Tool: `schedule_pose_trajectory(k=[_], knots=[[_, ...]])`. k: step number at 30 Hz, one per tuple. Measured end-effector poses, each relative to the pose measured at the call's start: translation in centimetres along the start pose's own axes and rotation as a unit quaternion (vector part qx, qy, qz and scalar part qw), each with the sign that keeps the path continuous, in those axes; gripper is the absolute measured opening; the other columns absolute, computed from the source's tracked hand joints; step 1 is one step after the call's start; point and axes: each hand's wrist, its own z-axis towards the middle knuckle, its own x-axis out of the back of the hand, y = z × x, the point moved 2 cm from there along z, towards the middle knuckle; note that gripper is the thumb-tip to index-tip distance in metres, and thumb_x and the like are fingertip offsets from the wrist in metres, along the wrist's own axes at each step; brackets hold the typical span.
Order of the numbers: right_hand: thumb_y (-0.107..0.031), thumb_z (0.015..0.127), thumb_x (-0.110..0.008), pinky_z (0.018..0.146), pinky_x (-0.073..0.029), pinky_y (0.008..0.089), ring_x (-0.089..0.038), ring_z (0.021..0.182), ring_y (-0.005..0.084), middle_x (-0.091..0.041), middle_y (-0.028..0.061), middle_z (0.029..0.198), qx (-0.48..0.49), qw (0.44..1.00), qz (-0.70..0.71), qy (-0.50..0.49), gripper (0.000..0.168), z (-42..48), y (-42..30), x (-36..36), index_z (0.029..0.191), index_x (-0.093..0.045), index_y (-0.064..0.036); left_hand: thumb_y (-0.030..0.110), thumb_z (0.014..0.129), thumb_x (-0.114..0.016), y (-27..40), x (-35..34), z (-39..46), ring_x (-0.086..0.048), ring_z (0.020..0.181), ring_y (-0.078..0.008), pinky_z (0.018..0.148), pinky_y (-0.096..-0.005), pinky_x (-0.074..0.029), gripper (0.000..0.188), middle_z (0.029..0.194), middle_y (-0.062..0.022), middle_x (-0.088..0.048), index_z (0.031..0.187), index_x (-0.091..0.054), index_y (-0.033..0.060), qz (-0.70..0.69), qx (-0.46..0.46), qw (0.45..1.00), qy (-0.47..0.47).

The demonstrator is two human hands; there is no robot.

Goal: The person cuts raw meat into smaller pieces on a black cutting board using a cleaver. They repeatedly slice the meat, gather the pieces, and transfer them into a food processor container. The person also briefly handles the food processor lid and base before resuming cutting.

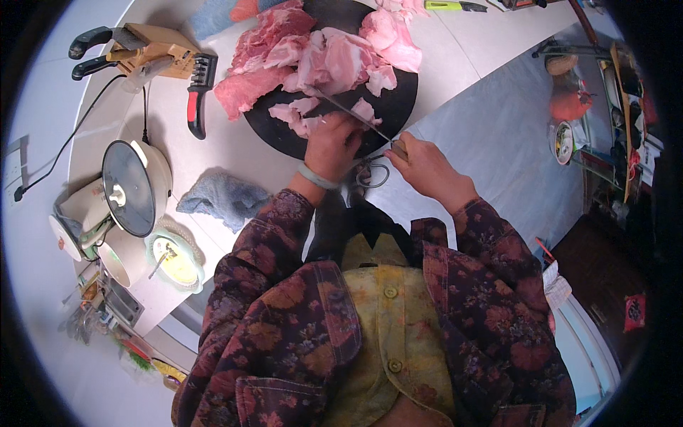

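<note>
A kitchen knife (358, 115) is gripped by its wooden handle in my right hand (429, 165). Its thin blade slants up and left across a round black cutting board (397, 107), the tip reaching the large pieces of raw meat (336, 61). My left hand (333, 144) rests low on the board, fingers bent beside small cut pieces of meat (296, 115). Its fingertips are partly hidden, so a hold on a piece cannot be made out. Another small piece (366, 111) lies beside the blade. Pink fatty meat (392, 40) overhangs the board's right edge.
Left of the board stand a wooden knife block (160, 50), a red-and-black knife sharpener (197, 96) and a lidded electric pot (130, 187). A grey cloth (224, 197) lies nearer me, past a green-rimmed bowl (176, 259). A green-handled knife (453, 6) lies at the far right.
</note>
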Motion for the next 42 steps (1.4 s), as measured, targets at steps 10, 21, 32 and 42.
schedule_pose_trajectory(k=[10,21,32,42], knots=[[-0.033,0.092,-0.055,0.076,-0.046,0.0514,-0.06,0.089,0.0446,-0.063,0.0277,0.09,0.01,0.999,-0.021,-0.025,0.034,-0.1,0.9,0.7,0.096,-0.05,0.0,0.004,0.069,-0.069,-0.4,-0.7,-0.5,-0.061,0.084,-0.0316,0.07,-0.0395,-0.05,0.017,0.092,-0.0112,-0.063,0.085,-0.065,0.0057,0.029,-0.004,0.999,0.039],[-0.031,0.089,-0.061,0.063,-0.043,0.0469,-0.056,0.074,0.044,-0.059,0.0241,0.077,-0.007,0.998,-0.057,-0.025,0.034,-5.2,2.4,4.4,0.088,-0.048,0.001,0.005,0.073,-0.068,-0.2,-0.3,-0.9,-0.061,0.086,-0.0314,0.074,-0.0388,-0.051,0.017,0.096,-0.01,-0.063,0.089,-0.063,0.006,0.059,-0.011,0.996,0.061],[-0.026,0.087,-0.065,0.059,-0.043,0.0402,-0.046,0.058,0.0289,-0.053,0.0195,0.068,-0.043,0.992,0.089,0.078,0.034,-8.4,0.8,2.4,0.081,-0.046,0.001,0.005,0.07,-0.067,1.3,0.6,0.5,-0.059,0.091,-0.031,0.072,-0.04,-0.05,0.024,0.101,-0.008,-0.06,0.092,-0.059,0.008,0.1,-0.065,0.992,0.03],[-0.028,0.086,-0.066,0.056,-0.042,0.039,-0.051,0.058,0.0315,-0.054,0.0186,0.066,-0.095,0.982,0.116,0.119,0.033,-10.2,1.3,1.7,0.083,-0.049,0.0,0.007,0.069,-0.065,-1.1,1.6,0.7,-0.057,0.087,-0.0292,0.07,-0.0413,-0.044,0.022,0.092,-0.0074,-0.057,0.09,-0.058,0.0114,0.204,-0.035,0.978,-0.006]])
